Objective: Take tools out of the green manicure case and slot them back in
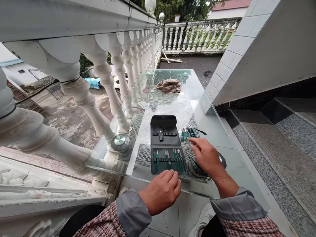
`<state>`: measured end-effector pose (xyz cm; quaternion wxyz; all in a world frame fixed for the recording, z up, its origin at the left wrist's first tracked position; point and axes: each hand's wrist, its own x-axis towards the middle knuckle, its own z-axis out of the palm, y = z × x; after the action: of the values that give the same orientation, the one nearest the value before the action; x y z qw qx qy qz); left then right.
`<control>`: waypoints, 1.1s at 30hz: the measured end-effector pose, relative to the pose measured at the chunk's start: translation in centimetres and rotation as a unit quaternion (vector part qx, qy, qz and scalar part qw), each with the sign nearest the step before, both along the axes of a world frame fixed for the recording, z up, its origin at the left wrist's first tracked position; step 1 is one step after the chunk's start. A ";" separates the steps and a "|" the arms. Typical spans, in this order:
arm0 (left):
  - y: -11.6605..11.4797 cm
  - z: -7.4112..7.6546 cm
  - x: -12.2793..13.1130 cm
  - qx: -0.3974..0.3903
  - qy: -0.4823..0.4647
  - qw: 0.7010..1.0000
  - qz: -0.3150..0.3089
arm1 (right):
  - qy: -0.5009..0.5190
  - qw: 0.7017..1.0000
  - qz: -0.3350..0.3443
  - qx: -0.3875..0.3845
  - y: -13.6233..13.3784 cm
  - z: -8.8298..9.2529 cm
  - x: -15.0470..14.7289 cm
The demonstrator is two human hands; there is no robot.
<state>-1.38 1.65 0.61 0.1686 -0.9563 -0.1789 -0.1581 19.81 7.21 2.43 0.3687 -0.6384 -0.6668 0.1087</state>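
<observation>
A black manicure case lies unfolded on a glass table, its upper half showing mostly bare elastic loops. Several green-handled grooming tools sit in the loops of its lower half. My left hand is at the near edge of the case with its fingers curled together; what they hold, if anything, is hidden. Right of the case, my right hand hovers with index finger and thumb apart, close to green nail clippers. A thin black tool lies beside the clippers.
The glass table rests on round metal-topped supports. A crumpled brown cloth lies at its far end, and a small card lies left of centre. White balusters border the left; stone steps rise on the right.
</observation>
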 end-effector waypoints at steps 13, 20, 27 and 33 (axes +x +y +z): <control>1.2 0.3 1.1 -0.017 0.021 0.999 -0.032 | -0.090 0.989 -0.052 -0.104 -3.7 -0.7 4.0; 1.7 0.2 2.4 -0.008 -0.007 0.999 -0.038 | -0.234 0.972 -0.012 -0.027 -4.9 -2.0 2.7; 1.9 0.3 3.0 0.015 -0.023 0.999 -0.038 | -0.308 0.951 -0.017 0.003 -6.0 -2.2 2.7; 1.9 0.4 3.1 0.026 -0.030 0.999 -0.034 | -0.308 0.950 -0.029 -0.044 -6.0 -2.3 2.3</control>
<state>1.70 3.51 1.02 0.1825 -0.9520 -0.1472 -0.1968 22.08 1.21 0.11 0.1198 -0.6752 -0.7240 -0.0746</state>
